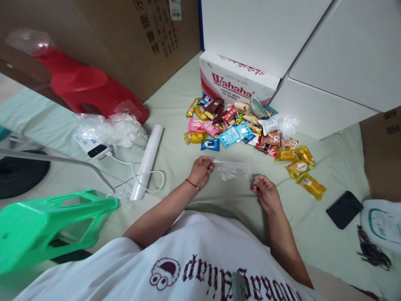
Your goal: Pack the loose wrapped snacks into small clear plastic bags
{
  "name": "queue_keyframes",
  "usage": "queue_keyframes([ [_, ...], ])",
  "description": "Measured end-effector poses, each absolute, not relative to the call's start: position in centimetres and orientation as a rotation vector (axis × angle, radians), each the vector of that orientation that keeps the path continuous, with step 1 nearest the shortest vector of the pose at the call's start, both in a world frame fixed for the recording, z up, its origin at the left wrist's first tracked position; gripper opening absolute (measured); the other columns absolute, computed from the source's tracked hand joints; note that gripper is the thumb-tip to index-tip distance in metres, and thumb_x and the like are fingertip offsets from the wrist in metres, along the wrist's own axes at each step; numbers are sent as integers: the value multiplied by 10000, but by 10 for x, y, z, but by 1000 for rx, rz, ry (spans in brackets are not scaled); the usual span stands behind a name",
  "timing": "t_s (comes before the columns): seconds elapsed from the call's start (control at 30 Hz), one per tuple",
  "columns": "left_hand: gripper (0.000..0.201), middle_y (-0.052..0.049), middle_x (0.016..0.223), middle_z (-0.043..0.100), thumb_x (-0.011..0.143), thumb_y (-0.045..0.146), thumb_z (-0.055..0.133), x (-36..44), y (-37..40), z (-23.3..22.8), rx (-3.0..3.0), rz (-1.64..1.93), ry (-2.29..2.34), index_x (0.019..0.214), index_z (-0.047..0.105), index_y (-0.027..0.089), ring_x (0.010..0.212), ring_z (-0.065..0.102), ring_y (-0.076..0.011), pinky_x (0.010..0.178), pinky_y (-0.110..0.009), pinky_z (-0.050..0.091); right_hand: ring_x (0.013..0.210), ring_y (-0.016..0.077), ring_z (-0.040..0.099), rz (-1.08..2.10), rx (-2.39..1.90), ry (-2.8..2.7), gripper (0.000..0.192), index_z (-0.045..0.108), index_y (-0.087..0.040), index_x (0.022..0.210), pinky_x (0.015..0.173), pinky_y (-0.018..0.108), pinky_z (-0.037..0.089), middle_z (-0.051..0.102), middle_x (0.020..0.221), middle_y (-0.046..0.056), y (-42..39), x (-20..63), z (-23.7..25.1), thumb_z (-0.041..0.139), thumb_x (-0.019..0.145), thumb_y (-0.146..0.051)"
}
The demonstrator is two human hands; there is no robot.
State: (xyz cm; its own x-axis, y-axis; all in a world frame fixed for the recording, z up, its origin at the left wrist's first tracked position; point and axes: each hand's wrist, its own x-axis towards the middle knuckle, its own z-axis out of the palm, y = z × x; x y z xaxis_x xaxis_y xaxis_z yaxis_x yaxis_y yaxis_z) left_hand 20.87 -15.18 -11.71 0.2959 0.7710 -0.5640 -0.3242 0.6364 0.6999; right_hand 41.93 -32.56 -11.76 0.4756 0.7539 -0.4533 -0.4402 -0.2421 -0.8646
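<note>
A small clear plastic bag (233,169) is stretched between my two hands, low over the pale green sheet. My left hand (201,171), with a red cord on its wrist, pinches the bag's upper left corner. At the other end, the closed fingers of my right hand (267,193) grip its right edge; the see-through film is faint there. Just beyond the bag lies a pile of wrapped snacks (234,133) in many colours. Several yellow-wrapped snacks (310,186) trail off to the right of the pile.
Behind the snacks stands a white Wahaha carton (234,79). To the left are a red jug (90,90), crumpled clear plastic (114,127), a white roll (147,163), a cable and a green stool (59,221). A black phone-like object (343,210) lies at right.
</note>
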Motion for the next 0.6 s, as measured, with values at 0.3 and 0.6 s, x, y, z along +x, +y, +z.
queue_keyframes([
  [0.3,268,1,673,611,774,214,802,209,-147,-93,446,645,960,744,541,158,476,424,-27,386,-120,219,708,140,532,463,-1824,-852,433,658,-199,1107,674,281,465,649,1003,36,-310,407,-104,729,834,-528],
  [0.6,664,-105,1202,626,671,484,879,193,-152,-103,1277,965,1172,1209,606,208,951,611,-205,746,-317,530,687,172,552,599,-1840,-1100,266,730,-200,916,712,310,460,636,768,18,-262,405,-125,608,867,-431],
])
